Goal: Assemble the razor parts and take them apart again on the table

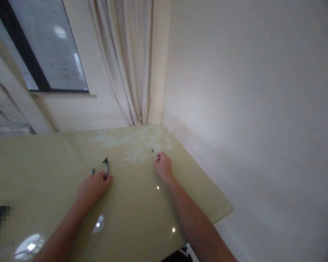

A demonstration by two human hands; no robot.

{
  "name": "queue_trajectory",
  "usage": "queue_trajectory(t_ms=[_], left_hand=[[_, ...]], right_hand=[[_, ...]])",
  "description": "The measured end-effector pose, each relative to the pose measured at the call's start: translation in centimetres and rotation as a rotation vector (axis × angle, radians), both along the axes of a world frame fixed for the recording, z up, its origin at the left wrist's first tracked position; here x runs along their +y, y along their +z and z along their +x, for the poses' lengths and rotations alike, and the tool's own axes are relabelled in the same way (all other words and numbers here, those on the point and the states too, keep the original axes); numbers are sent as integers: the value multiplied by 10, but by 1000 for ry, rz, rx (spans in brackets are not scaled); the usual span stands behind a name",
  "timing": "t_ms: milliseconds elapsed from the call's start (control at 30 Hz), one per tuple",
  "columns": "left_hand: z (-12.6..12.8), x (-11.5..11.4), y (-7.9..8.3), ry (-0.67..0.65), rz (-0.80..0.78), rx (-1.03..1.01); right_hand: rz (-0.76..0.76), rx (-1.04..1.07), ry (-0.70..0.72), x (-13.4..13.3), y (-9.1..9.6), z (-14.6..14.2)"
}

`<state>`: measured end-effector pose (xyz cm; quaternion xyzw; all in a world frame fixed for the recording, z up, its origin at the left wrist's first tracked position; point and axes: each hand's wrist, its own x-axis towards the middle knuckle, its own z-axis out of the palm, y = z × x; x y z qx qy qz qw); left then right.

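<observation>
Glossy table [43, 163] is spanning the lower frame. Left hand [94, 186] is gripping a dark-tipped tool [106, 166] mid-frame; right hand [163, 167] is pinching a thin stick [153, 153].

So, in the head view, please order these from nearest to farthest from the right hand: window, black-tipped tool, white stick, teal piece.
1. White stick: held in the right hand itself, pointing up and left.
2. Black-tipped tool: to the left, in the fingers of the left hand.
3. Teal piece: just left of that tool, by the same hand.
4. Window: far upper left.
</observation>
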<state>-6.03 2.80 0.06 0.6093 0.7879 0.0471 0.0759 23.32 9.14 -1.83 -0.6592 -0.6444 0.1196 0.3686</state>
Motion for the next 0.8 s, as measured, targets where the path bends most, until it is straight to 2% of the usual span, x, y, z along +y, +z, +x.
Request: queue_trajectory(t_ms=[67,167,300,433,533,633,700,800], left_hand=[[-1,1,1,8,-14,-6],[-6,2,2,6,-37,-27],[-9,2,4,4,-29,-45],[-6,1,6,-8,-30,-39],[-4,1,5,-14,-27,-17],[-3,1,4,-21,-32,-8],[-3,1,4,-31,-33,-19],[-5,0,5,-29,-26,-31]], right_hand=[[42,0,123,-7,-3,-32],[-17,-39,266,-11,-2,-79],[-59,-108,289,-6,8,-129],[-98,-170,298,-4,12,-160],[-131,-188,283,-6,11,-168],[-130,-133,274,-8,12,-163],[-127,-61,292,-9,13,-149],[-192,44,351,-10,13,-110]])
